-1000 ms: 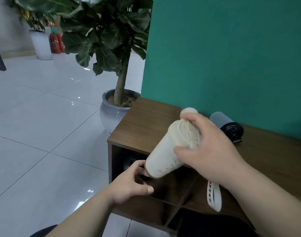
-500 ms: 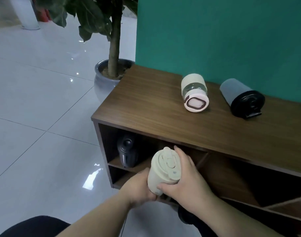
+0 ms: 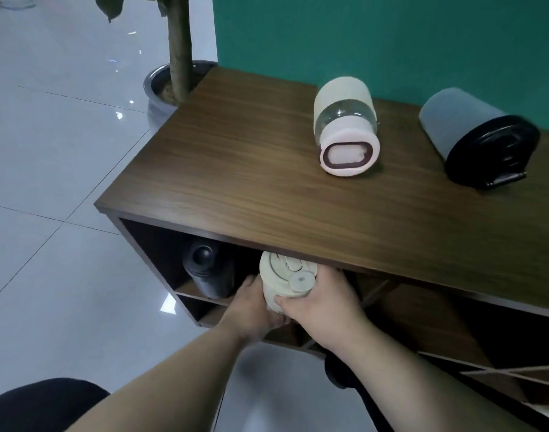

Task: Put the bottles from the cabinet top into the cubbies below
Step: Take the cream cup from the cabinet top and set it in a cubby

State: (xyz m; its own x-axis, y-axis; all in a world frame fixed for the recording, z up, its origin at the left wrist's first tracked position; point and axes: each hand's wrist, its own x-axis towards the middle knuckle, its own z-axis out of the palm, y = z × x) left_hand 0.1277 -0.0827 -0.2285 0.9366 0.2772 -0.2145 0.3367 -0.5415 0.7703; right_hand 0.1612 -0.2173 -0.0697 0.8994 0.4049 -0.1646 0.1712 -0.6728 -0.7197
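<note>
Cream bottle (image 3: 285, 283): upright at the mouth of the top-left cubby, its lid just under the front edge of the cabinet top, clasped between both hands.
Left hand (image 3: 251, 307): wrapped around the bottle's lower left side, fingers closed on the body, forearm reaching in from the bottom edge of the view.
Right hand (image 3: 321, 302): closed on the bottle's right side, thumb across the front just below the lid.
Black bottle (image 3: 209, 269): standing deeper in the same cubby, just left of the cream bottle, near the cabinet's left wall.
Pink-lidded bottle (image 3: 344, 126): lying on its side on the cabinet top toward the back edge, lid facing the front, a clear band around its middle.
Grey bottle (image 3: 475, 135): lying on its side near the back right of the cabinet top, black lid facing the front, well apart from the pink-lidded bottle.
Cabinet (image 3: 235, 169): dark wood-grain top with open cubbies below, some split by slanted dividers; back edge against a green wall (image 3: 376, 35).
Room: glossy pale floor tiles (image 3: 48, 151); potted plant (image 3: 178, 67) in a grey pot just beside the cabinet's back left corner.
</note>
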